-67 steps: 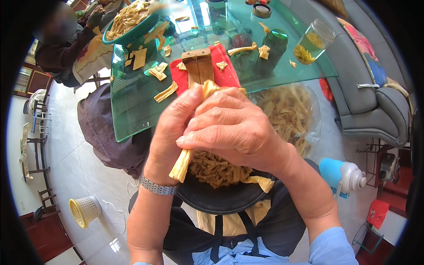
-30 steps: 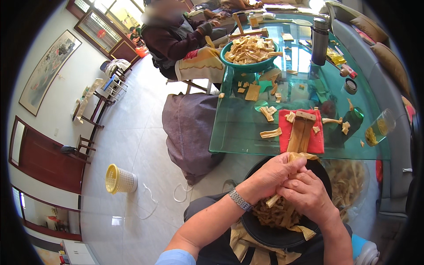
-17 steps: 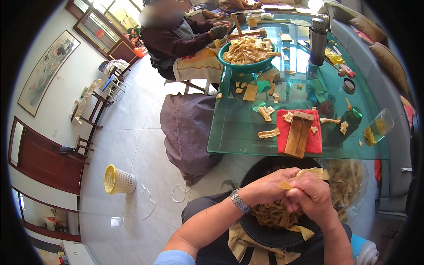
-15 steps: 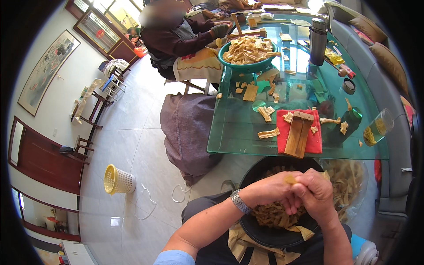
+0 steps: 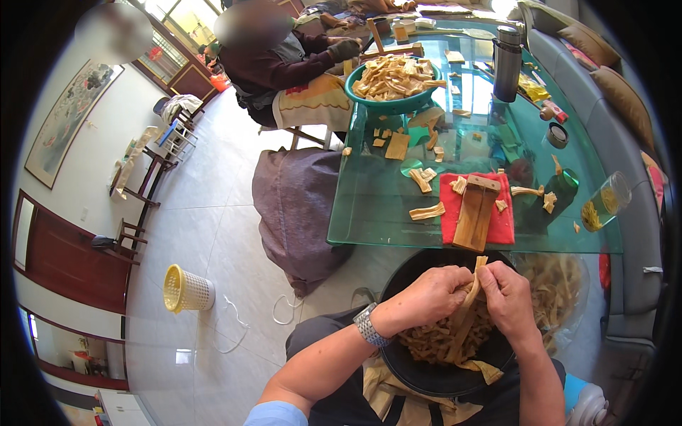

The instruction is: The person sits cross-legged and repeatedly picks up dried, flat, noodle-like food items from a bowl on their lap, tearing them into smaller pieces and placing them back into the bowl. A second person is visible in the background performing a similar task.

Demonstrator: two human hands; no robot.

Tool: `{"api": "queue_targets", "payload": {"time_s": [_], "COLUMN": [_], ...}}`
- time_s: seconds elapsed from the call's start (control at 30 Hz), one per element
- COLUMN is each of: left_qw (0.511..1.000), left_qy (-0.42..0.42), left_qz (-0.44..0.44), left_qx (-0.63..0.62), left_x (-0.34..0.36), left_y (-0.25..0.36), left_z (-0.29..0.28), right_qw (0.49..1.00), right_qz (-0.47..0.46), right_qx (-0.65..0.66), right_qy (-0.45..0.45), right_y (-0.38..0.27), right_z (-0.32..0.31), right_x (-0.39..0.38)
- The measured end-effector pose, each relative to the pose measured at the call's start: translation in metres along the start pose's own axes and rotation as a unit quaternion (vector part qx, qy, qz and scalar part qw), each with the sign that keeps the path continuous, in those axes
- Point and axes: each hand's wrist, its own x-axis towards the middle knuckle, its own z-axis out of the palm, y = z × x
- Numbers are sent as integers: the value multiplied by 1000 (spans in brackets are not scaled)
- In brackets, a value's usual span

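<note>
Over a round black basin (image 5: 398,380), a long pale-yellow dried strip (image 5: 465,319) hangs between my two hands. My left hand (image 5: 440,295), with a metal watch on its wrist, is closed on the strip from one side. My right hand (image 5: 506,291) pinches it near its upper end, thumb on top. The strip's tip sticks up between the fingers, and its lower part dangles toward the many similar strips (image 5: 426,344) in the basin. One wide piece (image 5: 484,369) lies over the basin's near rim.
A glass table (image 5: 387,231) stands beyond the basin, bearing a wooden block tool (image 5: 477,213) on a red cloth (image 5: 502,231), a teal basin (image 5: 398,106) heaped with pieces, a thermos (image 5: 506,67) and a jar (image 5: 604,202). A co-worker (image 5: 284,71) sits far left. A clear bag (image 5: 561,291) lies right.
My hands were clasped close together; now they are apart, with the long strip showing between them. The view has shifted slightly.
</note>
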Motion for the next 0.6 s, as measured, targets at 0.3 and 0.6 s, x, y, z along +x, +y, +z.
{"api": "queue_targets", "payload": {"time_s": [0.3, 0.6], "left_qw": [995, 994], "left_qy": [69, 93], "left_qz": [64, 57], "left_qx": [33, -11], "left_x": [-5, 1], "left_y": [-2, -10], "left_z": [6, 6], "right_qw": [962, 898], "right_qz": [175, 267], "right_qx": [158, 306], "right_qy": [-139, -168], "right_y": [35, 26], "right_z": [9, 4], "right_x": [4, 10]}}
